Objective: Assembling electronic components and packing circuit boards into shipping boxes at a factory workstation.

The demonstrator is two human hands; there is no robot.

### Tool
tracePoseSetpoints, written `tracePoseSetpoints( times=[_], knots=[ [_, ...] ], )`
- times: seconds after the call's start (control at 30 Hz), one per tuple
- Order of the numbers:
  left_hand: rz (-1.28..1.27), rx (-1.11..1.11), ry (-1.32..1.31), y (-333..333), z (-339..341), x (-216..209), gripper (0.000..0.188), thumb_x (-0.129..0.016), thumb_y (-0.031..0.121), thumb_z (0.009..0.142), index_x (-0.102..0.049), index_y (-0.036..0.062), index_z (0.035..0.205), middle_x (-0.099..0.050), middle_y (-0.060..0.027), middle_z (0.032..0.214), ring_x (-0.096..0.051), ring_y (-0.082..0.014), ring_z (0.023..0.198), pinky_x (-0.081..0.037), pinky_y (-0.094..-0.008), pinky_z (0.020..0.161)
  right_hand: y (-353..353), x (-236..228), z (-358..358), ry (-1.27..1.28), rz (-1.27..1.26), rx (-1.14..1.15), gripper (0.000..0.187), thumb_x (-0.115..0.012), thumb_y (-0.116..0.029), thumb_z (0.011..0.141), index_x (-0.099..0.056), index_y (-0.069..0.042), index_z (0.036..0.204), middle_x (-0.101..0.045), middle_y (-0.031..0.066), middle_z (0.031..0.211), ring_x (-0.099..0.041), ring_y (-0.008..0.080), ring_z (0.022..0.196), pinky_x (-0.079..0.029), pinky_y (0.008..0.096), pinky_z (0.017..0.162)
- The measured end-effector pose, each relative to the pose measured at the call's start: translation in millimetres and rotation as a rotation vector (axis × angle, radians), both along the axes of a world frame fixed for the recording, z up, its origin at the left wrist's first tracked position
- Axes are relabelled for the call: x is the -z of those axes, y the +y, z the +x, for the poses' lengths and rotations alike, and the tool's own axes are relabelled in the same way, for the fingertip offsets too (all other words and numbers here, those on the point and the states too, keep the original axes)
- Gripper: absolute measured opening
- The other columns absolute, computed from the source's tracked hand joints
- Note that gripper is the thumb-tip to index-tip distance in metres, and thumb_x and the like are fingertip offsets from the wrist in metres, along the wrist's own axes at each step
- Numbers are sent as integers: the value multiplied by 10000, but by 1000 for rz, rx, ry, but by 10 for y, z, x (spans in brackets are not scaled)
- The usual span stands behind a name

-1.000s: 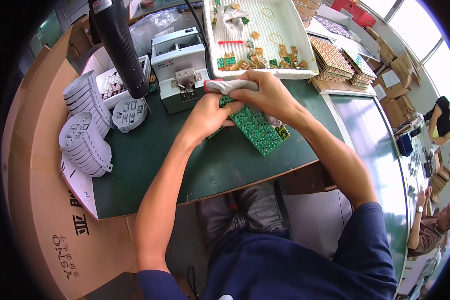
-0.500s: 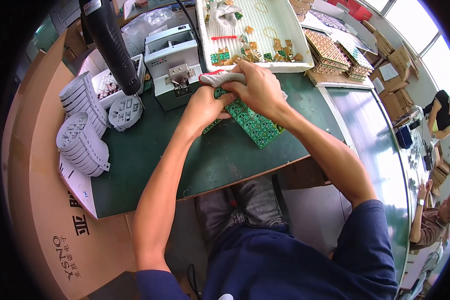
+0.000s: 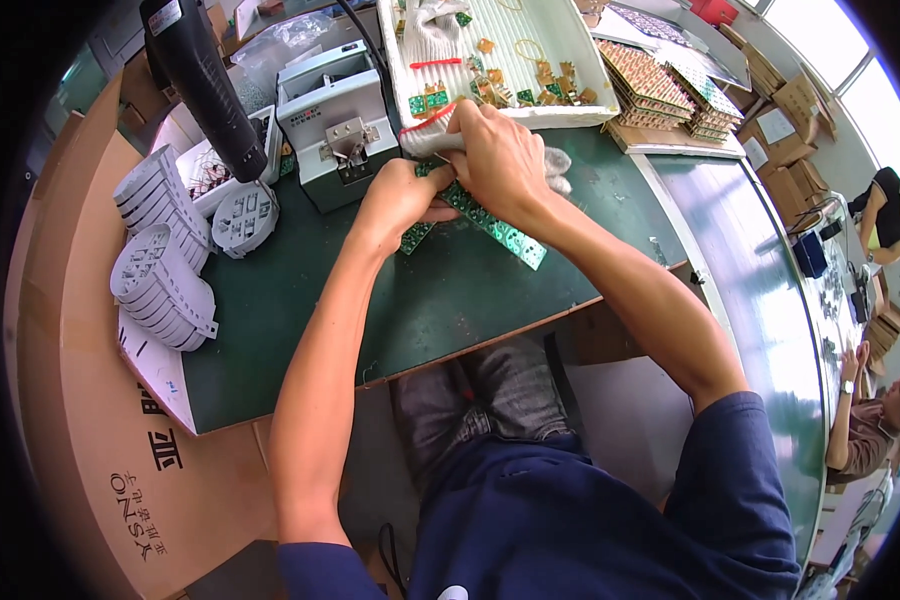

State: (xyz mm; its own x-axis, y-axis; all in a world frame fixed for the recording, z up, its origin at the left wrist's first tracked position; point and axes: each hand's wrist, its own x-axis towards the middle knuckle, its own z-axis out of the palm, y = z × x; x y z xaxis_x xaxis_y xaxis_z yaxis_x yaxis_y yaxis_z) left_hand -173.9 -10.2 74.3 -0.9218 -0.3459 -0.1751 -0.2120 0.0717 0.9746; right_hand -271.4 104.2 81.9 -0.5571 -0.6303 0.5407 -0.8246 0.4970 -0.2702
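My left hand (image 3: 402,198) is closed on the near-left end of a green circuit board panel (image 3: 510,238), thumb on top. Over the panel's upper part, my right hand (image 3: 500,160) grips it with bent fingers. The panel slants down to the right and is tilted, so its face shows as a narrow strip. Another green board piece (image 3: 416,236) shows below my left hand; whether it is joined to the panel is hidden. A white knit glove (image 3: 428,138) with a red cuff edge lies behind and under my right hand.
A white tray (image 3: 610,108) holding small boards stands at the back. Left of it are a grey-white bench machine (image 3: 335,120), a black power tool (image 3: 205,85) and stacked grey plastic housings (image 3: 165,290). Board stacks (image 3: 645,85) sit at the back right. Two people work at the far right.
The panel has tipped, so its broad face now shows as a narrower strip. Both hands have shifted slightly, with the right fingers bent further over the panel. More of the glove shows.
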Motion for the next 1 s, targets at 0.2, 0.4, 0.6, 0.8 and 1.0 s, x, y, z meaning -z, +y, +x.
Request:
tracePoseSetpoints(
  times=[0.2, 0.4, 0.6, 0.8, 1.0],
  knots=[
    [5, -20, 166, -40, -21, 138, 451, -704, 200, 938, -595, -38, 1306, -668, -147, 1134, -714, -207, 909, -654, -323, 696, 62, -152, -161, -190, 34, -160, 299, -699, -335, 873, -703, -79, 1027, -718, 175, 956, -685, 378, 918, -522, 454, 788],
    [-272, -130, 68, -44, -8, 163, 523, -780, 369, 872, -685, -57, 1159, -722, -137, 875, -730, -212, 781, -614, -322, 659, 88, -297, -391, -349, 86, -251, 368, -675, -367, 920, -727, -60, 1117, -740, 166, 951, -715, 281, 881, -534, 367, 802],
    [-617, -136, 52, 54, -99, 66, 512, -766, 454, 869, -734, -37, 1011, -716, -120, 731, -720, -184, 720, -547, -304, 609, 170, -300, -618, -638, 15, -420, 401, -649, -392, 976, -716, -20, 1110, -707, 60, 885, -639, 147, 799, -520, 304, 760],
    [-303, -41, 142, -67, -182, 165, 486, -714, 486, 904, -716, 5, 832, -690, -137, 678, -693, -185, 604, -528, -341, 615, 172, -316, -496, -1015, -285, -324, 364, -638, -330, 999, -696, 9, 1116, -688, 58, 894, -639, 124, 799, -529, 312, 680],
    [-403, -91, 46, -59, -85, 124, 492, -685, 457, 938, -685, 5, 745, -654, -133, 611, -679, -206, 570, -519, -383, 599, 377, -553, -787, -1008, -678, -220, 381, -612, -334, 1019, -651, 10, 1179, -667, 54, 925, -609, 118, 805, -530, 293, 701]
  ],
)
